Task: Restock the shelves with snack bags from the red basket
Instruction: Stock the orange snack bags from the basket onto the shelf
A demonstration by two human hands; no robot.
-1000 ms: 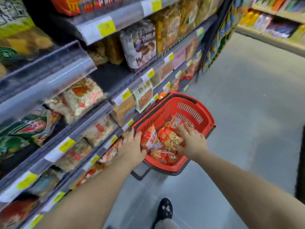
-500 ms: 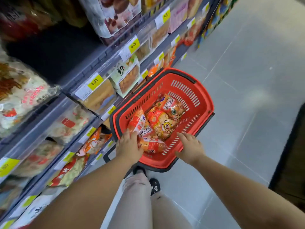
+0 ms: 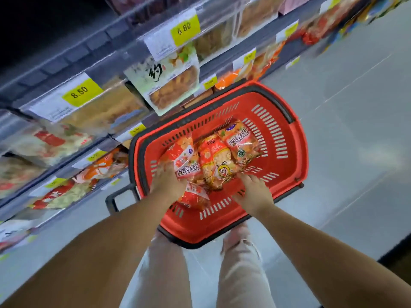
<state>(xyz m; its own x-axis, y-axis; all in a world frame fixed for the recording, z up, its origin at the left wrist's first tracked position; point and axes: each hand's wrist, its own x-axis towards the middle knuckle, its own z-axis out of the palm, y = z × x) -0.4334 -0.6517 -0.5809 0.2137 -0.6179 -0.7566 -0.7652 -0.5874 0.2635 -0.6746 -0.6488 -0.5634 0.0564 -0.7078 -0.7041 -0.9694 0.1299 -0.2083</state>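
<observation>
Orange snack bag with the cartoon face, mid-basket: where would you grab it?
Pinch the near end of the orange cartoon-face snack bag, coming from above on the person's side: it lies flat with other bags against both long sides. The right hand is at that corner.

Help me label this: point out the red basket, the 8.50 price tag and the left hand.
red basket (image 3: 298,156), head view, right rim.
8.50 price tag (image 3: 80,92), head view, yellow patch.
left hand (image 3: 169,183), head view, back of hand.

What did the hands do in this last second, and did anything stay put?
The left hand and right hand pushed from the near rim of the red basket in among the snack bags, fingers on them. Nothing lifted yet. Bags stayed in the basket, beside the shelves.
</observation>
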